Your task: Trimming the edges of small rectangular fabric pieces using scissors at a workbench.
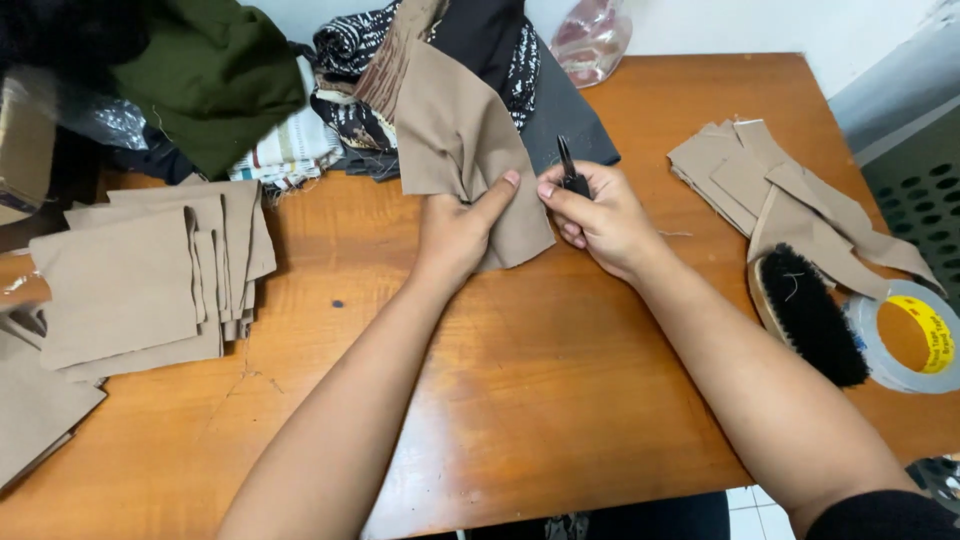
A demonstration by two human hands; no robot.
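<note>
My left hand [455, 232] pinches a tan fabric piece [455, 135] that rises from the wooden table [560, 380] toward the cloth heap behind. The thumb presses on the fabric's lower right part. My right hand [600, 215] is closed around a small black cutting tool [570, 172], its tip pointing up, right beside the fabric's edge. The two hands nearly touch above the middle of the table.
A stack of tan fabric pieces [140, 275] lies at the left, more tan pieces [775, 190] at the right. A black bristle brush [808, 312] and a roll of tape [905, 335] sit near the right edge. Dark, green and patterned cloths [215, 75] pile at the back.
</note>
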